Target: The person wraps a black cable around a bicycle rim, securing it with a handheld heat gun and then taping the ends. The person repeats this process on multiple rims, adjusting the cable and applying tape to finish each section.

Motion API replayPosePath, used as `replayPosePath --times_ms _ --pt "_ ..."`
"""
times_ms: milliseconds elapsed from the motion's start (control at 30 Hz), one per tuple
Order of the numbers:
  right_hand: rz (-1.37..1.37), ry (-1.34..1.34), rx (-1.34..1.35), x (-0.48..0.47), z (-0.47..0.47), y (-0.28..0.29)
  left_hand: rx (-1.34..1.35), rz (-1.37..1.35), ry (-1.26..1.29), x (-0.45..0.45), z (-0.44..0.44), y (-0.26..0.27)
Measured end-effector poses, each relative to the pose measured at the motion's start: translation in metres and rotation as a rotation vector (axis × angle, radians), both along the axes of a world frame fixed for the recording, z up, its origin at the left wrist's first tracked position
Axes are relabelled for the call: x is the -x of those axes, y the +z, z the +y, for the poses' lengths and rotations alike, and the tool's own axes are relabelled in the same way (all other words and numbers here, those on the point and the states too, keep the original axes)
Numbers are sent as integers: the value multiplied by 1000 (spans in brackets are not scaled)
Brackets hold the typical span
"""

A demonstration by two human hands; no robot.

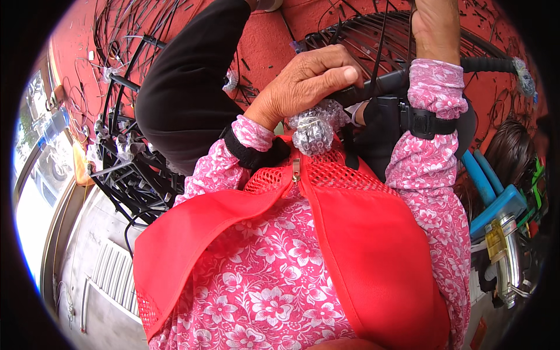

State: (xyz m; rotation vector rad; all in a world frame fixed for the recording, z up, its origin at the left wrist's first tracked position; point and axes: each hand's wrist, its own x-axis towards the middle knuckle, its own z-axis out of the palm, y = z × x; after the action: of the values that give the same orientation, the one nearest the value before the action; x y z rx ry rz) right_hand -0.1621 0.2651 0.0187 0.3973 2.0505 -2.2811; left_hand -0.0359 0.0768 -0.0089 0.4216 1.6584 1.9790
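My left hand (pixel 317 78) is closed over a black frame bar (pixel 350 94), its fingers curled down out of sight and its thumb on top. Clear bubble wrap (pixel 313 131) covers the bar's near end, just below that hand and against the red mesh vest. Only the wrist and heel of my right hand (pixel 433 26) show at the top edge; its fingers are cut off. Thin black strips (pixel 379 48) run up from the bar beside it. Beyond lies the curved part of the frame, with rows of dark strips (pixel 358 30) stretched across it.
Stacked black metal frames (pixel 135 170) with wrapped ends stand at left. Loose strips (pixel 127 26) and short offcuts litter the red floor (pixel 262 39). At right are a blue plastic stool (pixel 498 210), a steel flask (pixel 507 262) and another person's dark hair (pixel 509 148).
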Motion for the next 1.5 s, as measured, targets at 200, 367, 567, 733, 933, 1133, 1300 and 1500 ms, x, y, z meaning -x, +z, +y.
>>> replayPosePath --times_ms 200,367,567,733,933,1133,1300,1500 --pt "32 28 60 1 -6 -4 121 108 10 2 -5 -3" --pt "16 5 88 6 -20 -10 171 79 -47 8 -16 1" --pt "5 20 146 13 -24 -16 561 328 5 2 -22 48" --pt "133 -24 124 26 -31 -30 1143 706 138 -27 13 67" --pt "260 12 225 32 -47 -42 1297 714 75 -26 0 56" --pt "293 -73 222 28 -71 -33 1209 785 61 -18 -45 57" --pt "312 64 117 17 -98 -15 1166 708 -33 -13 -98 60" --pt "401 210 -9 19 -124 12 1465 793 147 -21 -100 35"
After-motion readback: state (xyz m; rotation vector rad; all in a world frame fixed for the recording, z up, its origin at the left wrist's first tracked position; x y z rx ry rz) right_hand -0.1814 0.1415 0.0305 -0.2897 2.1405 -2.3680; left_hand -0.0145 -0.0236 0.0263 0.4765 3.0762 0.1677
